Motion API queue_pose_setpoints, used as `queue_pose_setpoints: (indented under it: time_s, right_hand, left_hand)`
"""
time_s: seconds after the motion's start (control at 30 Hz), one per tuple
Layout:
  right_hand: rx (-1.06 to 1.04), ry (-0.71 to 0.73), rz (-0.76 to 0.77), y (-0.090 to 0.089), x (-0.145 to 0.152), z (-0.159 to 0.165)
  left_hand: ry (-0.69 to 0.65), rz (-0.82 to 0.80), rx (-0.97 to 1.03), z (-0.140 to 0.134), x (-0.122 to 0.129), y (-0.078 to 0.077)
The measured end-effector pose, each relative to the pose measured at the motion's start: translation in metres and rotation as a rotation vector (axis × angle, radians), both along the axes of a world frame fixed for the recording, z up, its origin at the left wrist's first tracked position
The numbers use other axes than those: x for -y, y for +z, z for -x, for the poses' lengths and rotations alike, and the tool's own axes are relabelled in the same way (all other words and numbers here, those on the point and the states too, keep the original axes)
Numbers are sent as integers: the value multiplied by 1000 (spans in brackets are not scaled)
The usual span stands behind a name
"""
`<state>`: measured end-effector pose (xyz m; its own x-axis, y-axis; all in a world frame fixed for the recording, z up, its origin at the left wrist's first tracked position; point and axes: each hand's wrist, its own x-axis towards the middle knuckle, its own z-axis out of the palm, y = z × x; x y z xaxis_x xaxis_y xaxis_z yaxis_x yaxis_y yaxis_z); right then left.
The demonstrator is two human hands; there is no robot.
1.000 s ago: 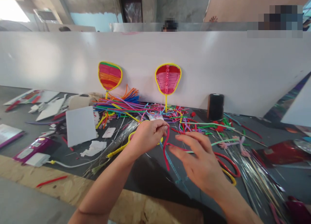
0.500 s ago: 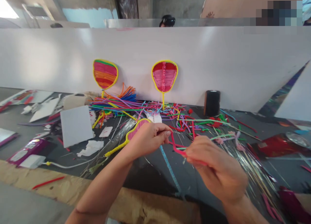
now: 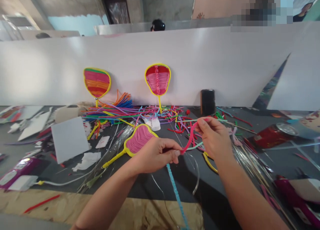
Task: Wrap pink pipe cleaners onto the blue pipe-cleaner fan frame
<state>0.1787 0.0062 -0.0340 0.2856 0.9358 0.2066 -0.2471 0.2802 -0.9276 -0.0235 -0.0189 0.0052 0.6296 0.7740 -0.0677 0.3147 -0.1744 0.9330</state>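
Red pipe cleaner (image 3: 191, 136) hangs in a slack curve between the two hands, above the dark table (image 3: 200, 210). On my feed, I have its lower end in a narrow pinch of thumb and fingers of the left hand (image 3: 160, 155), and its upper end pinched likewise in the right hand (image 3: 213, 133), which sits higher. A blue twisted strand (image 3: 176, 190) runs down from below the left hand; I can't tell whether those fingers touch it. Just beyond the left wrist I see a pink fan (image 3: 140, 139) with a yellow rim, lying flat. Two more fans (image 3: 158, 81) stand upright against the white board (image 3: 125, 57), with a phone (image 3: 208, 102) to their right and a red can (image 3: 272, 135) farther over.
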Motion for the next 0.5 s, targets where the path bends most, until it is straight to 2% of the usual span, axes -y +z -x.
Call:
queue_pose_setpoints:
  time_s: [0.1, 0.23, 0.43, 0.5]
  right_hand:
    - [-87, 120, 133, -8, -4, 2]
    - [-79, 322, 264, -20, -5, 8]
    - [-2, 515, 295, -31, -3, 14]
    - [71, 621, 283, -32, 0, 15]
  left_hand:
    - [47, -25, 5, 3, -1, 6]
    - [104, -34, 45, 11, -3, 15]
    - [159, -113, 89, 24, -8, 21]
    - [202, -124, 126, 28, -11, 21]
